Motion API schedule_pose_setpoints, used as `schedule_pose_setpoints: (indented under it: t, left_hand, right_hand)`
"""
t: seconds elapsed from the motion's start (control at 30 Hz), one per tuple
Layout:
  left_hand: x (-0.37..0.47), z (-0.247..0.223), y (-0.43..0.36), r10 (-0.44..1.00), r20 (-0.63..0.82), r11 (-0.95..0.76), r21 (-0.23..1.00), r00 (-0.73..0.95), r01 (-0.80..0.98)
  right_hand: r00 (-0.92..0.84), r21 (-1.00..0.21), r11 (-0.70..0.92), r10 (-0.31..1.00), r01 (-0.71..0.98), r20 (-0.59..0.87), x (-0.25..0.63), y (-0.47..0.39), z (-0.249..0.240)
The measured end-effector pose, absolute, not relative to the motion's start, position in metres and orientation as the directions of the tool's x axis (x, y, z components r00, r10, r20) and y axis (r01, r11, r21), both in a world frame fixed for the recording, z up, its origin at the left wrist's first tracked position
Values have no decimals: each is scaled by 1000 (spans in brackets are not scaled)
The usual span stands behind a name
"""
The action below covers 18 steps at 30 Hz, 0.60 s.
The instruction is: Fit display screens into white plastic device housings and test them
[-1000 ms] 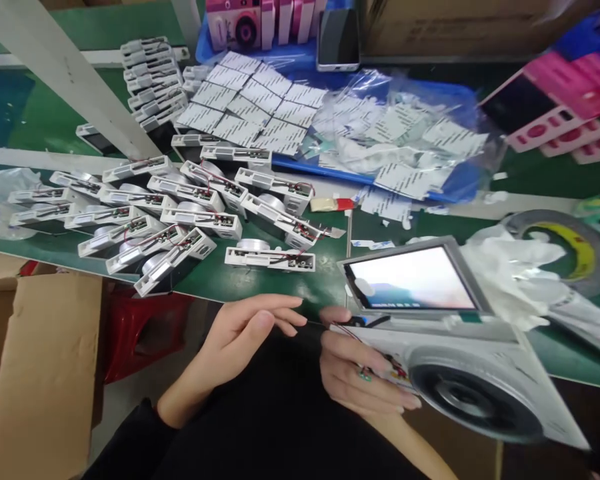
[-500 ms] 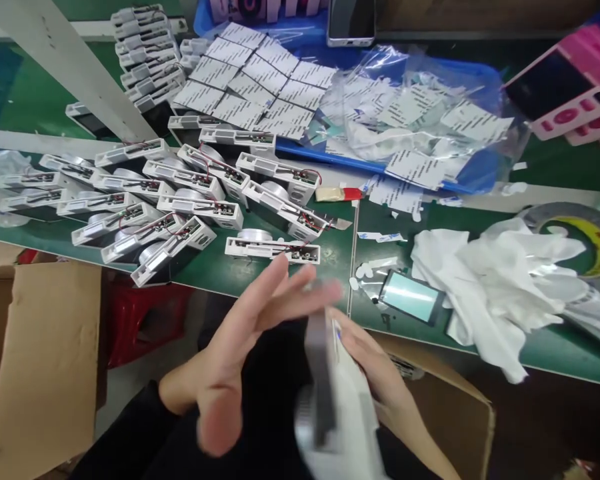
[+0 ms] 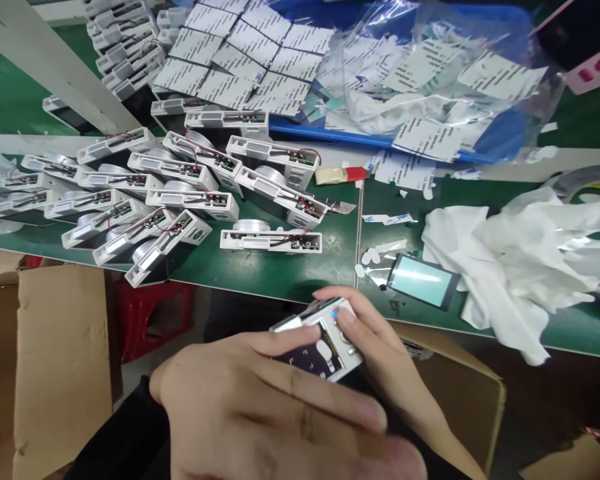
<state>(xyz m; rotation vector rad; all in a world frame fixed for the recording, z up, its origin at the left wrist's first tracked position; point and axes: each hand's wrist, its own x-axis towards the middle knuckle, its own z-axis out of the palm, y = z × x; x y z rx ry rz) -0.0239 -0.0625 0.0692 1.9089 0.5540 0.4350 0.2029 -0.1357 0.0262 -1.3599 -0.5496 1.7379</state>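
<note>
A white camera-like device [image 3: 347, 357] with a lit screen and a small blue light is in my right hand [image 3: 380, 340], whose thumb rests on its face beside the screen. My left hand [image 3: 250, 393] lies over the device's left and lower part, back of the hand up, fingers stretched to the right and spread. It covers much of the screen. On the table edge beyond stands one open white housing [image 3: 270, 241] with wires and a silver round part. A dark-framed glass panel [image 3: 423, 281] lies to the right.
Rows of similar housings [image 3: 180, 170] stand at left. Behind are printed white cards [image 3: 225, 87] and a blue tray [image 3: 325, 133]. A red-handled brush [image 3: 343, 175], white cloths [image 3: 520, 253] and tape [image 3: 595, 177] lie at right. Cardboard boxes [image 3: 63, 367] and a red stool [image 3: 147, 320] are below.
The device has turned so its screen faces up. My left hand has moved right and over it, from beside it. The view has shifted closer to the table.
</note>
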Motion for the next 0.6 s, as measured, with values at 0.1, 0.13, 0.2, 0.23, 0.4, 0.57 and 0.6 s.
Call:
schedule_pose_setpoints:
  t: [0.1, 0.13, 0.2, 0.23, 0.4, 0.57, 0.6]
  left_hand:
    - [-25, 53, -55, 487, 217, -525, 847, 846, 85]
    - [-23, 47, -53, 483, 253, -598, 795, 838, 104]
    - [-18, 36, -53, 508, 286, -711, 672, 812, 208]
    - [-16, 32, -54, 528, 288, -737, 622, 799, 263]
    - [-16, 19, -68, 696, 224, -595, 712, 682, 373]
    - [-22, 8, -72, 735, 304, -544, 798, 606, 260]
    - [-24, 5, -72, 735, 317, -547, 800, 599, 248]
  right_hand:
    - [97, -846, -420, 876, -327, -472, 203, -139, 18]
    - [132, -867, -379, 889, -323, -437, 203, -140, 14]
    - [176, -896, -309, 909, -320, -377, 203, -143, 5]
    - [191, -910, -276, 919, -309, -344, 203, -144, 1]
    - [148, -959, -201, 961, -202, -233, 203, -145, -3]
    - [19, -913, -264, 959, -311, -284, 205, -139, 6]
    - [-2, -896, -278, 955, -347, -295, 205, -138, 7]
